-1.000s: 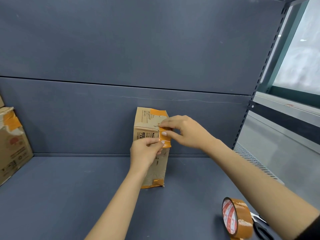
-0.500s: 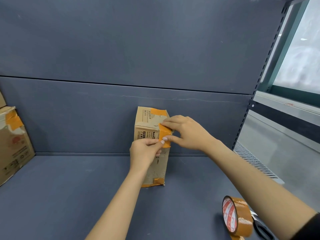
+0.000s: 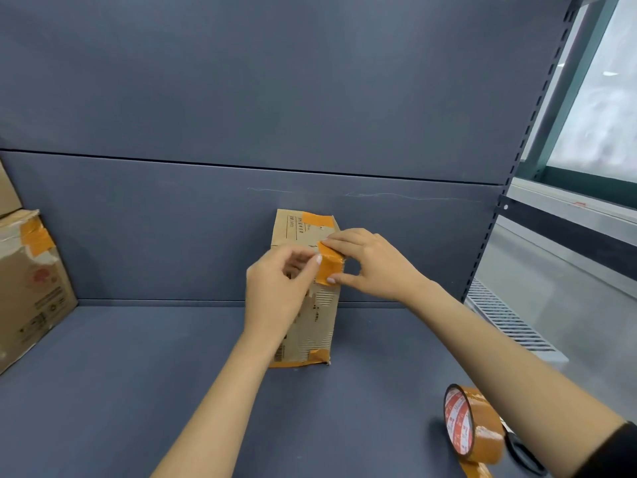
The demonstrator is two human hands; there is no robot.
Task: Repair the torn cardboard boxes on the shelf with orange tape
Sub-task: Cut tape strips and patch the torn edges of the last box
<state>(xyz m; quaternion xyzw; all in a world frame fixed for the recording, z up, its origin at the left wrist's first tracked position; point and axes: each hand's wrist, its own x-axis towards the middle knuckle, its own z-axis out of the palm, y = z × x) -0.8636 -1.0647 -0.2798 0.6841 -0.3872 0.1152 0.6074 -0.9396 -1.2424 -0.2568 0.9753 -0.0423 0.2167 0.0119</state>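
A tall narrow cardboard box point(image 3: 319, 322) stands upright against the shelf's back wall, with orange tape at its top and bottom corners. A fresh strip of orange tape point(image 3: 329, 269) lies over the box's right edge near a tear. My right hand point(image 3: 372, 262) pinches this strip between fingertips above and thumb below. My left hand point(image 3: 279, 288) is in front of the box, its thumb tip pressing the strip's left edge. The roll of orange tape point(image 3: 474, 426) stands on edge at the shelf's front right.
A larger cardboard box point(image 3: 31, 284) with orange tape on its top corner sits at the left edge, another box stacked on it. Black scissors point(image 3: 524, 453) lie behind the tape roll. The grey shelf floor point(image 3: 138, 391) stretches between. A perforated upright point(image 3: 510, 188) bounds the right side.
My left hand has shifted up and left, its fingers spreading and its thumb now on the tape. The right hand stays pinching the strip against the box edge.
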